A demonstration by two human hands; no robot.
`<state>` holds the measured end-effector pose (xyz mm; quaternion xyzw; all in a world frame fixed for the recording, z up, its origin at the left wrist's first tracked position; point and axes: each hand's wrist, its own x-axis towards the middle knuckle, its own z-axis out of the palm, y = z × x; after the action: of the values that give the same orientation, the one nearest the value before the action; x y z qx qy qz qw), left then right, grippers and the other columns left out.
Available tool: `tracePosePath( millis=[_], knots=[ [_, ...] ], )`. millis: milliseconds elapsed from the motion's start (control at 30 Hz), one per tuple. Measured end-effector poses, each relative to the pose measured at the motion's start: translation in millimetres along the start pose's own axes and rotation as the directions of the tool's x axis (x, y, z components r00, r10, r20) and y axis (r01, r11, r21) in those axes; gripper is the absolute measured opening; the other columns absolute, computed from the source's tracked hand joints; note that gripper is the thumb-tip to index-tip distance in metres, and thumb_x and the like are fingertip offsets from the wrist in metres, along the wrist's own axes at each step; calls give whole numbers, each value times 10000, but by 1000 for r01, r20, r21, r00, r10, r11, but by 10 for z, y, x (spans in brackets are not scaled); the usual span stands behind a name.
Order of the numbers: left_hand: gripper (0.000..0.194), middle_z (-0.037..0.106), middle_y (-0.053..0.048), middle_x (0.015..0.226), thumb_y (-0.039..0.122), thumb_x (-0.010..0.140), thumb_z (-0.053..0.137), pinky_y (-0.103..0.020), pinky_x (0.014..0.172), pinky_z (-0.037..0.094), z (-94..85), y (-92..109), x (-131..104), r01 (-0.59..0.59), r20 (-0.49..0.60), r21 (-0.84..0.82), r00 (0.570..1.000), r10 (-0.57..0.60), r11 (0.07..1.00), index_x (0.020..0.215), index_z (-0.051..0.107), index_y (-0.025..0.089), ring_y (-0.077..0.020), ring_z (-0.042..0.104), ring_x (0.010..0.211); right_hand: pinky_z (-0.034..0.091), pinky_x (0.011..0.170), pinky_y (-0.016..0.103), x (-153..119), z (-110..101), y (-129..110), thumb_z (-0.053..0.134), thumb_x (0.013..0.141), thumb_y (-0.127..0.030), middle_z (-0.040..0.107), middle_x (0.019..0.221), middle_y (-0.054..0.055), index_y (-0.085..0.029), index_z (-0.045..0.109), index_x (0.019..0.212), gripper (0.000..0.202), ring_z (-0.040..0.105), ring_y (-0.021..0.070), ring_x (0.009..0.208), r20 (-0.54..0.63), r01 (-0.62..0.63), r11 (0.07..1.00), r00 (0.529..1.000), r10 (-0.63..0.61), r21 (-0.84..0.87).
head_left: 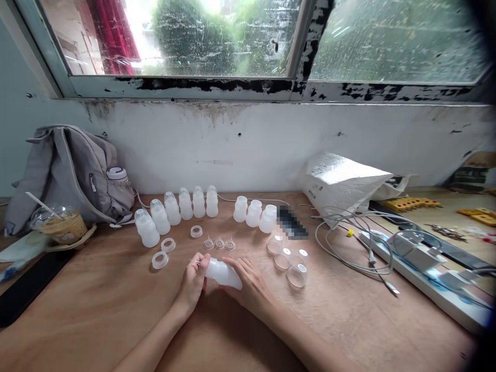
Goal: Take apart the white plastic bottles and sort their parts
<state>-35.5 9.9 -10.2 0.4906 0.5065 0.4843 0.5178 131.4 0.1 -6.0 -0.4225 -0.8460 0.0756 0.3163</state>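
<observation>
A translucent white baby bottle [223, 274] lies tilted between my two hands, low over the table. My right hand [248, 281] is wrapped round its body. At its neck end, my left hand [194, 276] has thumb and fingers closed on the top; a teat or ring there is mostly hidden. Just beyond my hands stand three clear teats [219, 243]. White screw rings [159, 260] lie to the left of them. Several clear dome caps [296, 276] sit to the right of my right hand. Three open bottles [254, 213] stand further back.
Several capped bottles [172, 208] stand in a curved row at back left. A grey backpack [73, 170], an iced drink cup [62, 225] and a black phone [34, 287] are on the left. On the right are a white bag [341, 181], coiled cables [349, 248] and a power strip [422, 279].
</observation>
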Motion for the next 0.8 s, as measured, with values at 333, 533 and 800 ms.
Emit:
tracePosePath(
  millis=[333,533,800],
  knots=[
    [413,314,65,451,503,812,388,-190,420,236,-55,11,-6,-90,-21,181,995,95,979,558,350,180,-66,295,414,434,738,374,4,-2,-28,657,712,-224,596,983,80,-201,441,1214,547,525,226,845,-45,86,990,995,-92,-108],
    [290,463,42,562,454,750,535,-191,445,294,-44,115,-38,-98,-87,51,991,102,994,726,527,165,-74,366,464,452,731,372,17,-12,6,684,685,-242,594,932,70,-223,479,1182,537,538,227,830,-113,-18,997,994,10,-69],
    [414,601,-79,1019,255,661,651,-255,743,431,-94,255,-33,-3,44,-315,999,18,949,1060,571,176,-191,544,930,462,749,361,39,-66,63,663,707,-264,587,963,63,-257,461,1201,534,546,225,860,-95,-68,998,993,66,-18]
  ],
)
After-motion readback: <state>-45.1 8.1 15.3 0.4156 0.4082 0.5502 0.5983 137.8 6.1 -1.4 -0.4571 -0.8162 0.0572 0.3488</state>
